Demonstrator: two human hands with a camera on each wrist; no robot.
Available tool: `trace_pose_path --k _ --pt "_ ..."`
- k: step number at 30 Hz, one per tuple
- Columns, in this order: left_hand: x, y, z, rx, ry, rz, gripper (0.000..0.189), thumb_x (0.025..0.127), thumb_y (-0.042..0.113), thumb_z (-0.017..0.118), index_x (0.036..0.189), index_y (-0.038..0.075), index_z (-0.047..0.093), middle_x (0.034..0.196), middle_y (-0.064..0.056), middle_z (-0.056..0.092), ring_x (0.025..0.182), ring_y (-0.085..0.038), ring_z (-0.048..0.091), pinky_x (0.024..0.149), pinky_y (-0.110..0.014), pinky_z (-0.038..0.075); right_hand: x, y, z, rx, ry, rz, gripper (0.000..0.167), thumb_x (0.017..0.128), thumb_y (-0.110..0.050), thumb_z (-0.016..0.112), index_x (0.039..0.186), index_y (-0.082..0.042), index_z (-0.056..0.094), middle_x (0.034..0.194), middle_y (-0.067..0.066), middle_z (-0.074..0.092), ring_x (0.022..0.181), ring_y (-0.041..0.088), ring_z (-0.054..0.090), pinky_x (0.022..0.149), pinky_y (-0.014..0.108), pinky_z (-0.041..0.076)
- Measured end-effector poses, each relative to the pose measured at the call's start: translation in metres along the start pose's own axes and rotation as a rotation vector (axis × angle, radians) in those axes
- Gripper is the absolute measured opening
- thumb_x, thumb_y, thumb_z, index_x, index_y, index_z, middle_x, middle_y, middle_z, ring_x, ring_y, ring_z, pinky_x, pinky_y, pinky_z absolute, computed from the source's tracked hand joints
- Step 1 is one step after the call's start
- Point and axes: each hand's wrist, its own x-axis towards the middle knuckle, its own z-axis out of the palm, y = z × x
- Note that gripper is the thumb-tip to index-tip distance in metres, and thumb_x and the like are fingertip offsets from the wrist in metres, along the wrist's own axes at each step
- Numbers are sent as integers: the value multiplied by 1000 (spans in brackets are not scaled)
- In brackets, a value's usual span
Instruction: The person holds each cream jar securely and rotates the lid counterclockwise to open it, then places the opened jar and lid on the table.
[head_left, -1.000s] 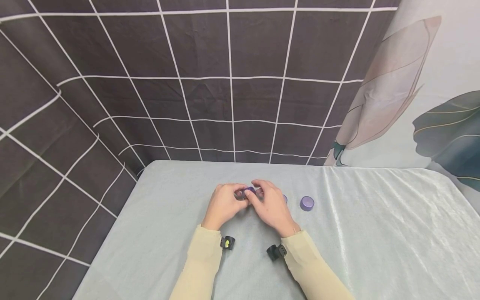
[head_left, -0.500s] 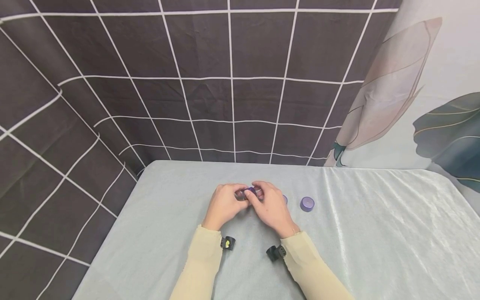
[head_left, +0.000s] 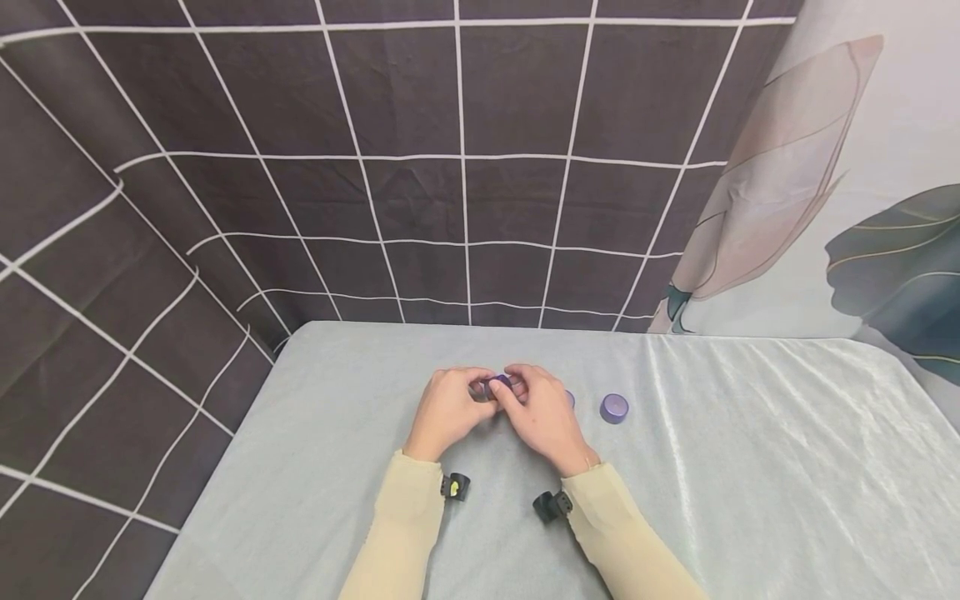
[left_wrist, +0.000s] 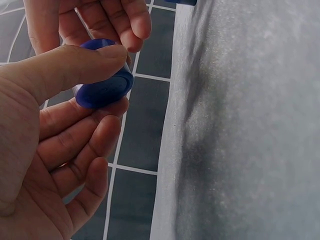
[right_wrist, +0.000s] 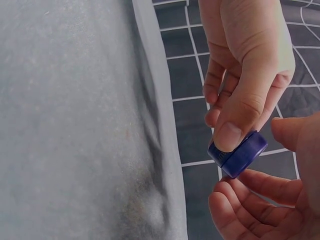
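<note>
Dark, white-gridded fabric (head_left: 517,200) backs the pale cloth-covered table (head_left: 315,467), and here are the left hand (head_left: 447,410) and right hand (head_left: 546,417), both gripping one tilted purple tub (right_wrist: 243,156) between curled fingers, up off the table! Further right sits a squat purple disc (head_left: 614,408), a second disc (head_left: 572,398) peeking past the right hand.

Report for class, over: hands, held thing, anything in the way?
Left hand pinching purple-blue, round, plastic-looking container. Right hand alongside, thumb off it. Purple, round, plastic-looking piece partly behind right hand, seemingly not obstructing.
</note>
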Motion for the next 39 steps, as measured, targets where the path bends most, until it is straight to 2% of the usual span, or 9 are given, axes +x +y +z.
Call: trace_pose_path --k 16,39 --pt "-1 1 -1 -9 1 -3 31 74 23 85 102 10 79 80 5 72 70 -8 59 69 -29 50 0 1 0 4 -17 13 31 95 -32 69 106 -3 73 89 4 66 79 15 62 75 37 52" --pt "0 -1 0 -7 -7 -6 29 76 23 84 102 10 79 81 5 72 71 -8 60 71 -30 51 0 2 1 -9 -19 3 30 95 -30 69 107 -3 73 90 4 67 80 15 63 76 37 53"
